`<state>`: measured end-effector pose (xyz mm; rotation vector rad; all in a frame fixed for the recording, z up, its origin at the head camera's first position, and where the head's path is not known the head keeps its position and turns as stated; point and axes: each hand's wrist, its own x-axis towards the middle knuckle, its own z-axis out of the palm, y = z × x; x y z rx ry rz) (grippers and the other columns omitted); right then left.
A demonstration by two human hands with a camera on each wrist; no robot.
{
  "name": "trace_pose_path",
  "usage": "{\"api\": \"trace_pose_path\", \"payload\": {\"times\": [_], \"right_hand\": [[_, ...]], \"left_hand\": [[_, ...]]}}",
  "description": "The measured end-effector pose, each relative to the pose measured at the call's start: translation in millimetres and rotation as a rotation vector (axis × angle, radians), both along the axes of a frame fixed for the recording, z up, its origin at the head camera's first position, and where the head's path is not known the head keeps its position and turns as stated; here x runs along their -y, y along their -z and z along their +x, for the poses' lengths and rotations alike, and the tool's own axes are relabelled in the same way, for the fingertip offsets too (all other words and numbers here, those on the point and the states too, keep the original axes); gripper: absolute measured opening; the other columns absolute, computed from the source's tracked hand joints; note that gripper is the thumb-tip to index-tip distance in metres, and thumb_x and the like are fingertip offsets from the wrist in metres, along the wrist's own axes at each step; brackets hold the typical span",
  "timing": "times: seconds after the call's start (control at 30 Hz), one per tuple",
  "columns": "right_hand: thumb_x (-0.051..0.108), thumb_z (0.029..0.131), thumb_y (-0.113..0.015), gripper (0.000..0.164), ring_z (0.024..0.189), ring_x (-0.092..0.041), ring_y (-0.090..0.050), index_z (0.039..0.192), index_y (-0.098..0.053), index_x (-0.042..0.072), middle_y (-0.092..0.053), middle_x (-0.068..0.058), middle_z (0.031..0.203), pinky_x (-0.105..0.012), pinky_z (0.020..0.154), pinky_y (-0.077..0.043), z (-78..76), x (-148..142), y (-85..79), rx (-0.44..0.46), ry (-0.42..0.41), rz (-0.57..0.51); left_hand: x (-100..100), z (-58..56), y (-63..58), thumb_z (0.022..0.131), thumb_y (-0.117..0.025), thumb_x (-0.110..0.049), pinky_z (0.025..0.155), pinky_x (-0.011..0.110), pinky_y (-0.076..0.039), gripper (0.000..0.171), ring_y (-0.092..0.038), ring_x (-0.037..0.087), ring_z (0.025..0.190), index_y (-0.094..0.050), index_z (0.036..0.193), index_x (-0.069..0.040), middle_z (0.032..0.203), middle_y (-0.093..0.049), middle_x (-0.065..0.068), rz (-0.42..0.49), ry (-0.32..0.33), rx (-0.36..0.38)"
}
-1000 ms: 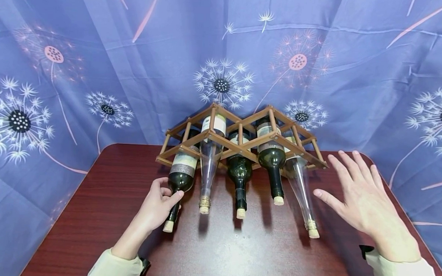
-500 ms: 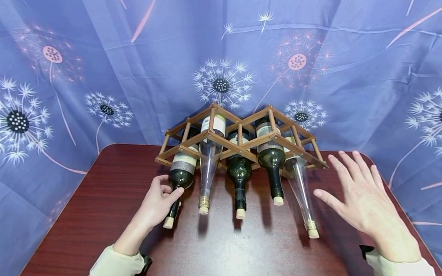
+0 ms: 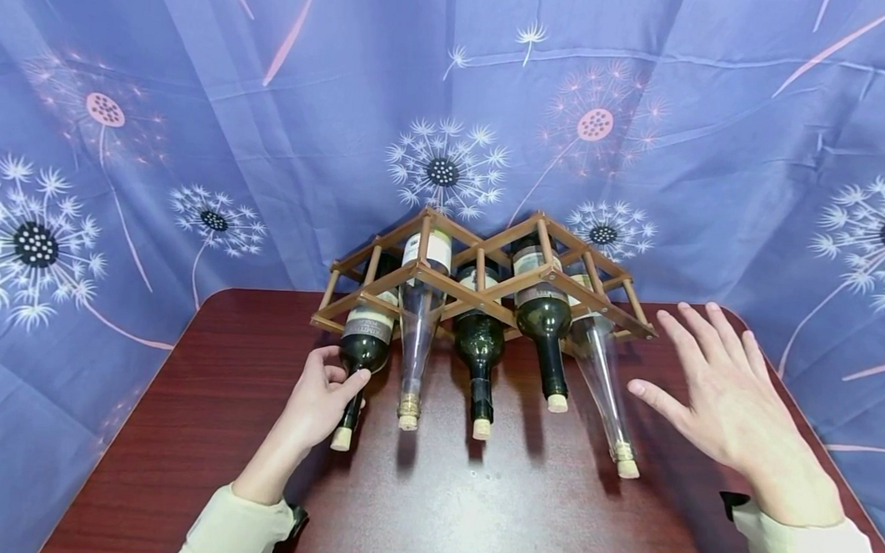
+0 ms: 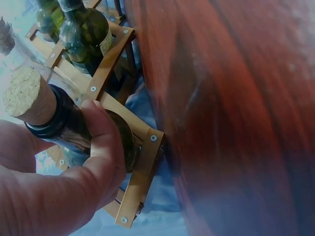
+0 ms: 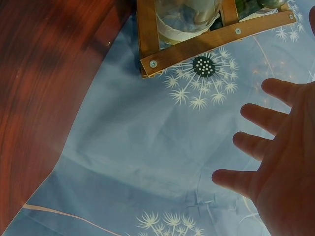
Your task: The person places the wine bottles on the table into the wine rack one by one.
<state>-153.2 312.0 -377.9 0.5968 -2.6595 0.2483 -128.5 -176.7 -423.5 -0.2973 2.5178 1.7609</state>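
Note:
My left hand (image 3: 323,404) grips the neck of a dark green wine bottle (image 3: 364,352), its thumb and fingers round the glass. That bottle lies in the leftmost slot of a wooden wine rack (image 3: 479,293), its cork (image 4: 29,96) toward me. Two more green bottles, one in the middle (image 3: 480,339) and one right of it (image 3: 544,319), lie in the rack. Clear glass bottles, one on the left (image 3: 416,334) and one on the far right (image 3: 601,377), lie there too. My right hand (image 3: 729,400) is spread with straight fingers beside the rack's right end, holding nothing.
The rack stands at the back of a reddish-brown wooden table (image 3: 203,398). Behind it hangs a blue cloth (image 3: 330,137) printed with dandelions, which also encloses both sides. All the bottle necks jut out over the table's middle.
The left hand has pushed the leftmost bottle slightly deeper into the rack, and its cork now sits farther back. The label has turned a little. The right hand stays put.

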Motion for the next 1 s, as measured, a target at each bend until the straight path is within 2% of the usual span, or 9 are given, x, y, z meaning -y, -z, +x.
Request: {"api": "trace_pose_path", "payload": {"times": [0.33, 1.0], "right_hand": [[0.057, 0.083, -0.071, 0.095, 0.150, -0.036, -0.007, 0.157, -0.031, 0.012, -0.030, -0.019, 0.157, -0.063, 0.114, 0.000, 0.2, -0.3, 0.3, 0.004, 0.006, 0.004], [0.057, 0.083, -0.071, 0.095, 0.150, -0.034, -0.007, 0.158, -0.030, 0.015, -0.030, -0.018, 0.157, -0.063, 0.114, 0.000, 0.2, 0.9, 0.6, -0.004, -0.002, 0.004]], "left_hand": [[-0.2, -5.3, 0.0, 0.097, -0.065, -0.030, 0.072, 0.034, -0.054, 0.071, -0.066, 0.021, 0.086, -0.024, 0.148, -0.002, 0.112, -0.052, 0.020, -0.022, -0.008, 0.001], [-0.9, -15.0, -0.7, 0.098, -0.063, -0.028, 0.074, 0.034, -0.056, 0.070, -0.067, 0.021, 0.085, -0.022, 0.149, -0.001, 0.112, -0.051, 0.022, 0.010, -0.014, 0.006]]}}
